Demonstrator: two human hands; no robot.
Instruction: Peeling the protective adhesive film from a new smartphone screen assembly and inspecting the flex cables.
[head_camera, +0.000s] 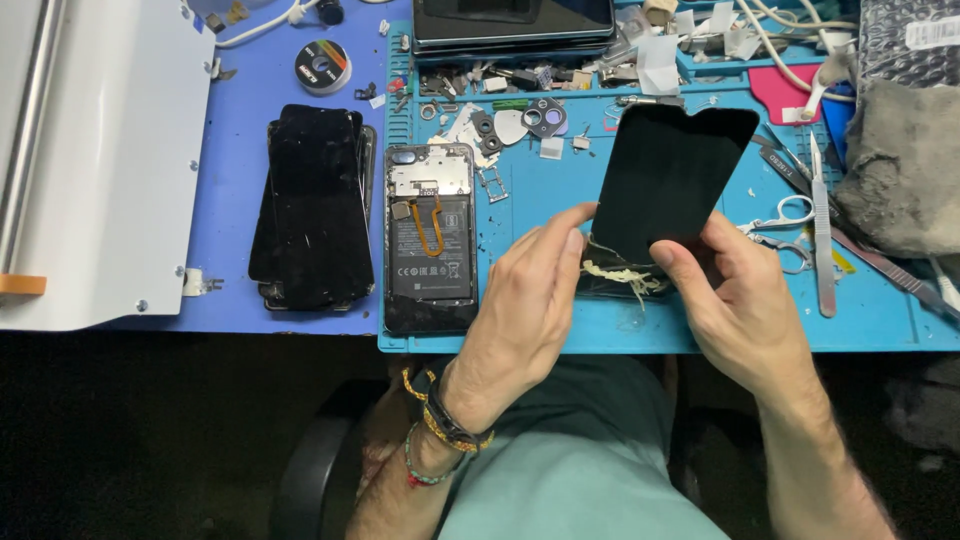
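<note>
At the far left a white machine housing covers the corner of the blue work mat, with a small roll of tape lying just beyond its right edge. Next comes a stack of dark phone screens, piled unevenly. Just beside the stack lies an opened phone, back cover off, its battery and an orange flex cable showing. Above it, loose parts crowd the lighter blue repair mat: a camera bezel, a guitar-pick-shaped opening tool, screws and scraps. A dark tablet or phone rests at the top edge.

The left hand, wrist ringed with braided bracelets, reaches in with fingers close together, the thumb and forefinger pressed against the lower left edge of a black screen panel. The panel stands tilted above the mat, its lower end over a second dark piece from which pale, stringy adhesive hangs. The right hand pinches the panel's lower right edge, thumb on the front face, the other fingers hidden behind.

Right of the hands lie scissors, a pair of tweezers and other slim metal tools. A grey cloth and bubble wrap close off the right corner.
</note>
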